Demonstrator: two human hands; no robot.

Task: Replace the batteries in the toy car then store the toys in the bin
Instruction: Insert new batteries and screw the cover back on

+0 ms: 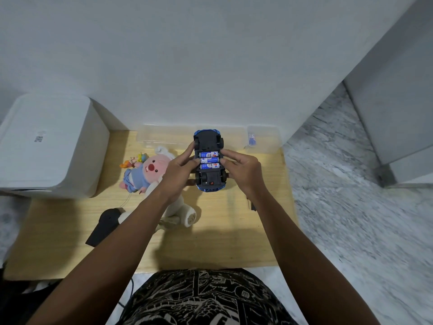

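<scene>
Your left hand (179, 168) grips the near-left flank of the toy car (209, 160), fingers curled round its edge with the fingertips reaching the battery bay. Your right hand (242, 168) mirrors it on the other side, fingers curled against the car's right edge and tips pressing at the ends of the batteries (209, 160). Between the two hands you hold the car belly-up above the wooden table (222, 235), which keeps the open compartment facing you and the cells from dropping out.

Three blue-and-white AA batteries lie side by side across the chassis, apparently seated in their slots. No cover sits over them, so the swap looks nearly done, with closing the bay still ahead. The red switch (211, 183) near the car's closer end is exposed on the underside.

Just beyond the car, against the wall, stands a clear plastic bin (159, 137), likely the destination for the toys. To its right, a smaller clear container (264, 139) holds what may be more blue batteries; it is too blurred to be sure. Left of your forearm lies a pink plush toy (146, 171) in a blue outfit, with a cream plush toy (181, 212) partly under your arm. A black handheld object (104, 225), possibly the remote, rests near the table's left side, and a small dark piece (251, 204), perhaps the battery cover, peeks out by your right wrist.
</scene>
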